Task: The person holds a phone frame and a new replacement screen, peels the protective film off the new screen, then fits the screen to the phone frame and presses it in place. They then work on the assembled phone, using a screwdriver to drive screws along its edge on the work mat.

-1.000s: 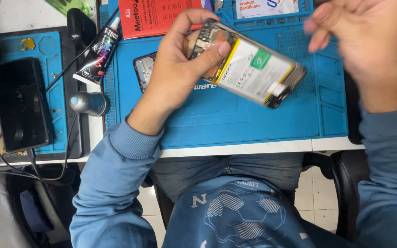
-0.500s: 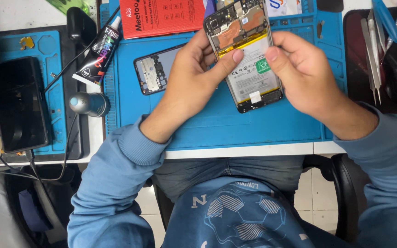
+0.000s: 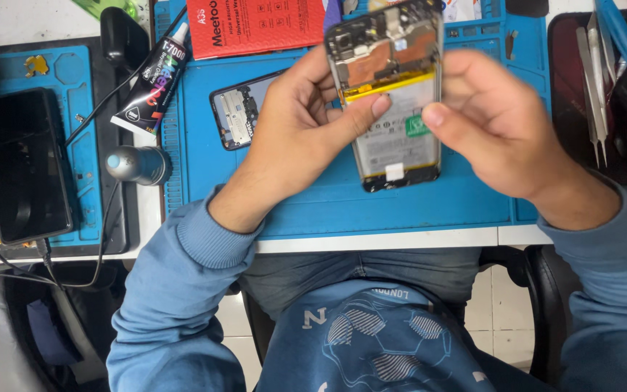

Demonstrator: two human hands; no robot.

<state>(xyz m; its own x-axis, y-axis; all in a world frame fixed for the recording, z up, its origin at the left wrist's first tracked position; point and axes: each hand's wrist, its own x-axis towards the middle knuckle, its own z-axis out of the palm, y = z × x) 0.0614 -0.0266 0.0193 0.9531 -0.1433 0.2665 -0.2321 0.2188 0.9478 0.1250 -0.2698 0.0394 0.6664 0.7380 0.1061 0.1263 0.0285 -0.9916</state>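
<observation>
Head view shows the opened phone (image 3: 393, 101), back cover already off and battery still seated, pinched by the left hand (image 3: 306, 131) and right hand (image 3: 495, 123) above the worktop's blue mat (image 3: 429, 207) at twelve o'clock.

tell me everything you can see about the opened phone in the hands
The opened phone is held upright above the blue mat, back cover off. Circuit board parts and copper shielding show at the top, a pale battery edged in yellow below, in a dark frame. The left hand grips its left edge; the right hand touches its right edge.
</observation>
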